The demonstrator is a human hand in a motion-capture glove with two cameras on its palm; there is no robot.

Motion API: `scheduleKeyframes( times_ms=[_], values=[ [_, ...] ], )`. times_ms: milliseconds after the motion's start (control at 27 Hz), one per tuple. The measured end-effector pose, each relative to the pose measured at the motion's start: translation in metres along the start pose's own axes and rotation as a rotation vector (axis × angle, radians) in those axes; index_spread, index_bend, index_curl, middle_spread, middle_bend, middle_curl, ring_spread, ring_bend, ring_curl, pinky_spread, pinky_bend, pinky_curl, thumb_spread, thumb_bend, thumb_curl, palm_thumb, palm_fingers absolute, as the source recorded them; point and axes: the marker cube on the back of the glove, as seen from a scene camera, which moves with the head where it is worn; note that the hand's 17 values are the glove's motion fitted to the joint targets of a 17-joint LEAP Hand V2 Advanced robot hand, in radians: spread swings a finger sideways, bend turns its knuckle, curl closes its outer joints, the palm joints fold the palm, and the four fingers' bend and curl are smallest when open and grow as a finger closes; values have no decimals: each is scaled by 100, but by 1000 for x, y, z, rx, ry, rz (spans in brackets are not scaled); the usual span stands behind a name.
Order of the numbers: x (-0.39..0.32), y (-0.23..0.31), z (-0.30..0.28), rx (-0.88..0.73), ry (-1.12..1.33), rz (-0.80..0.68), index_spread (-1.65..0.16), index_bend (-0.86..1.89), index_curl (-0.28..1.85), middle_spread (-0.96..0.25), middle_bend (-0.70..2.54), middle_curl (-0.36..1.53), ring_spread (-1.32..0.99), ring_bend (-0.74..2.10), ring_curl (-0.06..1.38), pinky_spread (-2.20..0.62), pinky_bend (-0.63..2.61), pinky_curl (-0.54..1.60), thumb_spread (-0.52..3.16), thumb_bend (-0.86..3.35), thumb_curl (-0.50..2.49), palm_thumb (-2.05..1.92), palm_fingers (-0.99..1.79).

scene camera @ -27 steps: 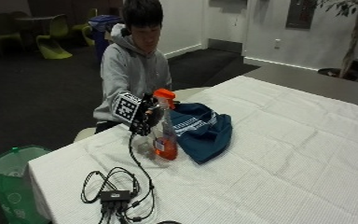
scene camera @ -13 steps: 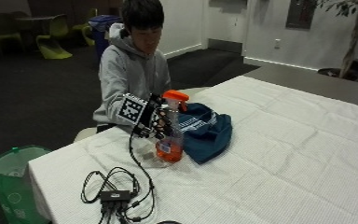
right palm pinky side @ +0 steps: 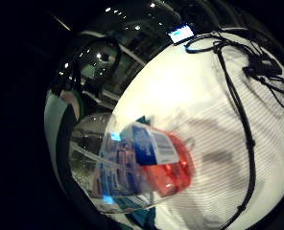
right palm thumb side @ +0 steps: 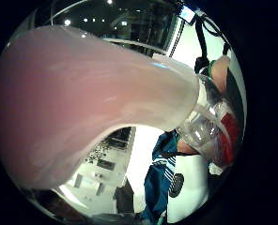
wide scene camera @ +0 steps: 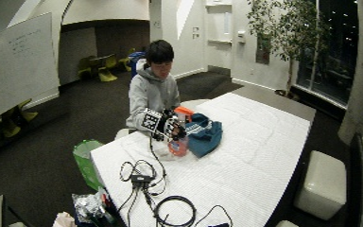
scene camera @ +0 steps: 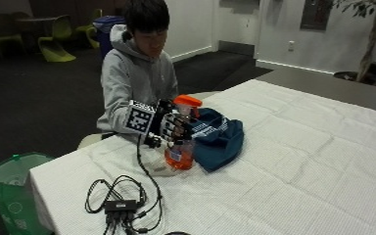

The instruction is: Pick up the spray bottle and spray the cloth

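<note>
Neck and trigger of the spray bottle (scene camera: 181,142) hidden behind the gloved right hand (scene camera: 168,128) in the outside view, so finger on trigger not readable. Near edge of the cloth (scene camera: 217,139) beside the bottle covered by bottle and hand. Thumb-side palm view mostly blocked by a blurred finger (right palm thumb side: 87,93); bottle label (right palm pinky side: 147,146) text too smeared to read.

Dim room under ceiling spots (mirrored as glare on the palm views), white tablecloth (scene camera: 292,161) bright.
</note>
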Motion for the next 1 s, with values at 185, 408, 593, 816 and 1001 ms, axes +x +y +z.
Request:
scheduleKeyframes(
  times_ms=[185, 408, 593, 816, 1001],
  values=[
    [1, -11, 1, -34, -9, 68, -24, 25, 36, -11, 47, 43, -14, 46, 33, -6, 31, 34, 68, 4, 47, 94, 124],
    [1, -21, 2, -37, 28, 33, -24, 29, 41, -13, 50, 45, -18, 48, 36, -15, 30, 35, 44, 1, 54, 101, 134],
    [-5, -29, 5, -78, 69, -43, -23, 30, 43, -15, 52, 47, -19, 50, 37, -21, 34, 36, 36, -3, 57, 97, 140],
    [-21, -33, 12, -277, 136, -166, -23, 34, 46, -15, 54, 47, -20, 49, 39, -23, 33, 36, 23, -3, 61, 100, 138],
    [-23, -30, 16, -446, 39, -200, -23, 34, 48, -14, 51, 46, -20, 50, 40, -22, 34, 37, 18, -3, 63, 102, 133]
  ],
)
